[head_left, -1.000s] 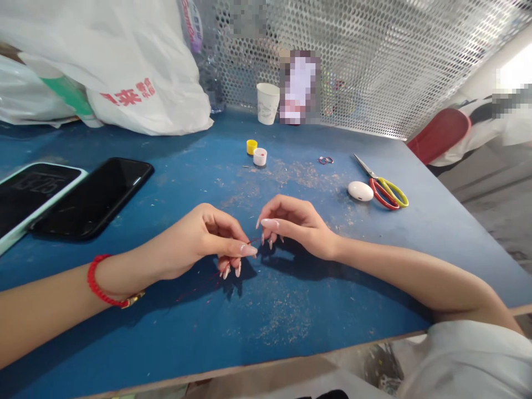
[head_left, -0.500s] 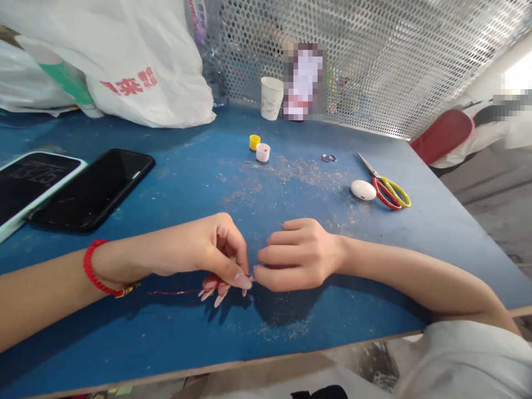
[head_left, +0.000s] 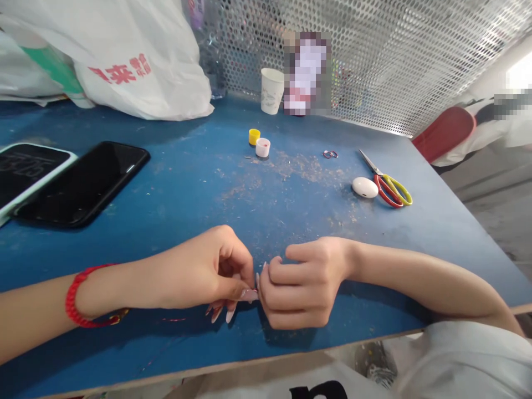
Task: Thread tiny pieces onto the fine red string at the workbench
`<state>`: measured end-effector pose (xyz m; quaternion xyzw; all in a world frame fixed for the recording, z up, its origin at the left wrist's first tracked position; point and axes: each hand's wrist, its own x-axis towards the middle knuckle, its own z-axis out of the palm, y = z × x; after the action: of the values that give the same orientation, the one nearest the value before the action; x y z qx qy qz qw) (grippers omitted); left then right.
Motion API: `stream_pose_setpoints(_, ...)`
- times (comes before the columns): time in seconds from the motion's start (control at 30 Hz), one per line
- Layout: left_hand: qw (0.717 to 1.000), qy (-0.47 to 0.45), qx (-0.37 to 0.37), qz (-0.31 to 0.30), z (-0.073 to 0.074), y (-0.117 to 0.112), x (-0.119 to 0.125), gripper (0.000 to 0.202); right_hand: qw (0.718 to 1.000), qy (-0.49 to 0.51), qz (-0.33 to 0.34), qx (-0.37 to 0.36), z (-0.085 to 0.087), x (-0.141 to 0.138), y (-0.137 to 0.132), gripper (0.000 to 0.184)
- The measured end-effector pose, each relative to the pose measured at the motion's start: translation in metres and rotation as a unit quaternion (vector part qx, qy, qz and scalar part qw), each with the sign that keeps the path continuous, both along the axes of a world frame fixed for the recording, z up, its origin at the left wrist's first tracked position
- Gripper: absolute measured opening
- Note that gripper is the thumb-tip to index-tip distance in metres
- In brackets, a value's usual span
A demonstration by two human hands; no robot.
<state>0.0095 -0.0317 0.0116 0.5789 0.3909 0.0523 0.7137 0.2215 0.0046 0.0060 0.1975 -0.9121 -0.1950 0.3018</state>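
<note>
**Head view: hands close together at the edge of a blue workbench (head_left: 174, 194)**

White plastic carrier bags (head_left: 124, 66) slump at the far left of the bench, with a smartphone in a pale green case (head_left: 29, 177) and a black smartphone (head_left: 83, 185) lying side by side in front of them. A red cord bracelet (head_left: 72, 299) circles the left wrist. A short red strand (head_left: 173, 319) lies on the bench just left of the left hand (head_left: 211, 277), which is closed, its long-nailed fingers curled under and its thumb pressed forward. The right hand (head_left: 303, 291) is also closed, its fingers curled toward the left thumb, and the two hands touch. Anything pinched between them is too small or too hidden to tell. Beyond the hands, a paper cup (head_left: 272, 91) stands against a perforated metal screen (head_left: 394, 66). A yellow bottle cap (head_left: 254, 136) and a white cap (head_left: 262, 147) sit close together near pale dust (head_left: 291, 166). Further right lie small red rings (head_left: 330, 154), a white oval case (head_left: 364, 187) and scissors with red and yellow handles (head_left: 386, 183), the case just beside the scissors. A white sleeve (head_left: 465, 360) fills the lower right corner.
</note>
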Motion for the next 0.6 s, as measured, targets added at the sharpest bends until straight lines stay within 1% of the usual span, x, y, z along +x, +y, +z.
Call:
stream_pose_setpoints(0.13,1.0,0.003,0.008,0.013,0.001,-0.004,0.001,0.014,0.994,-0.007,-0.018,-0.104,-0.004,0.0,-0.002,0.021)
stream_pose_setpoints(0.27,0.999,-0.006,0.031,0.04,0.0,0.001,-0.001,0.011,0.982,-0.029,-0.064,-0.175,-0.009,0.002,0.003,0.02)
stream_pose_setpoints(0.33,0.997,-0.008,0.058,0.054,0.001,0.003,-0.002,0.011,0.973,-0.046,-0.09,-0.208,-0.011,0.004,0.006,0.022)
stream_pose_setpoints(0.43,0.989,-0.014,0.132,0.068,0.003,0.003,-0.003,0.015,0.955,-0.063,-0.119,-0.264,-0.013,0.006,0.007,0.023)
stream_pose_setpoints(0.5,0.975,-0.02,0.204,0.083,0.003,0.0,-0.002,0.018,0.935,-0.057,-0.126,-0.328,-0.014,0.006,0.005,0.025)
stream_pose_setpoints(0.53,0.965,-0.023,0.244,0.093,0.004,-0.002,-0.002,0.019,0.918,-0.049,-0.127,-0.371,-0.014,0.005,0.003,0.026)
stream_pose_setpoints(0.6,0.941,-0.019,0.317,0.115,0.004,-0.005,-0.003,0.021,0.871,-0.027,-0.135,-0.472,-0.013,0.002,-0.001,0.028)
